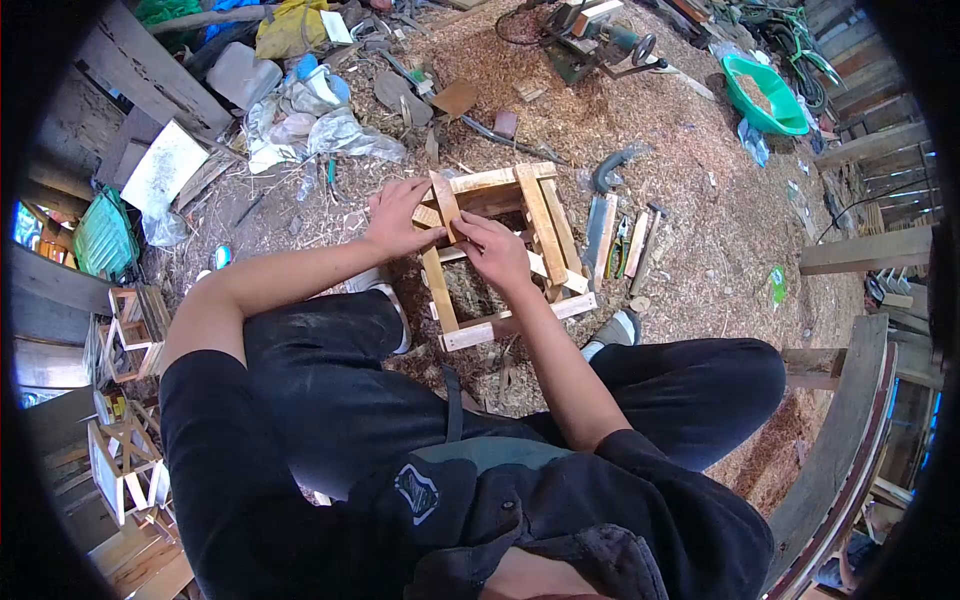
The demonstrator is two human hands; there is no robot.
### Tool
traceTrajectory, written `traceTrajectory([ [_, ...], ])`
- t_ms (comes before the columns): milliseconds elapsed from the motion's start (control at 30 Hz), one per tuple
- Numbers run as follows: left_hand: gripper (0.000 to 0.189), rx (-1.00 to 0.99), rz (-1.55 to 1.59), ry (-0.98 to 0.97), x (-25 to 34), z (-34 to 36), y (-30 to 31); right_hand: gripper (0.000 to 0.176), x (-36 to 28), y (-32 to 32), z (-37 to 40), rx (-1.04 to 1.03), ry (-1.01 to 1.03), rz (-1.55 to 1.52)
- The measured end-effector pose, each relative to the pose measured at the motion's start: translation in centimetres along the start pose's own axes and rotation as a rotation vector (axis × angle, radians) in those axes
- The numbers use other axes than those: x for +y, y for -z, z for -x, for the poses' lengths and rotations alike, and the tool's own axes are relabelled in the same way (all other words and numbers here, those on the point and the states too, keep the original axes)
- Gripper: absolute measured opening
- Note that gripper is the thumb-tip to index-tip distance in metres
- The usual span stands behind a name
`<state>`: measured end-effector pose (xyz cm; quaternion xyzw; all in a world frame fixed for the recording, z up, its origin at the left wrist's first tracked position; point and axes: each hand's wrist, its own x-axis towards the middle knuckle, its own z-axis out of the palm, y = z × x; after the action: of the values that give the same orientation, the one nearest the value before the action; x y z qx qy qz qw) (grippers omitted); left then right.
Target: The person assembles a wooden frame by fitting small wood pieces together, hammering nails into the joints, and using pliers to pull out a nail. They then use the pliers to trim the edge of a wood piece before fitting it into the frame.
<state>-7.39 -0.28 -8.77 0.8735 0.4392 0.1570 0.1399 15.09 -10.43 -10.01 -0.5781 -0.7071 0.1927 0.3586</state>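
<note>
A wooden frame (520, 325) of light slats stands on the ground between my legs. A short wooden slat (445, 203) lies across its upper left part. My left hand (402, 217) is at the slat's left side, its thumb pointing toward the slat and its fingers at the frame's top left corner. From the right, my right hand (494, 252) holds the slat's lower end with closed fingers. Another slat (540, 222) crosses the frame's right side. What lies under my hands is hidden.
Right of the frame lie pliers (619, 247), a hammer (650, 238), a saw (592, 232) and a curved black pipe (605, 172). A machine (600, 45) stands ahead, a green basin (765, 98) at the upper right. Small wooden frames (125, 465) stand at the left.
</note>
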Motion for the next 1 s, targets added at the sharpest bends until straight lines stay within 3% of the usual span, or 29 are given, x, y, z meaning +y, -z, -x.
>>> traceTrajectory([
  [1000, 0.097, 0.002, -0.008, 0.019, -0.1, 0.13, -0.35, 0.044, -0.01, 0.15, -0.17, 0.026, -0.001, -0.079],
])
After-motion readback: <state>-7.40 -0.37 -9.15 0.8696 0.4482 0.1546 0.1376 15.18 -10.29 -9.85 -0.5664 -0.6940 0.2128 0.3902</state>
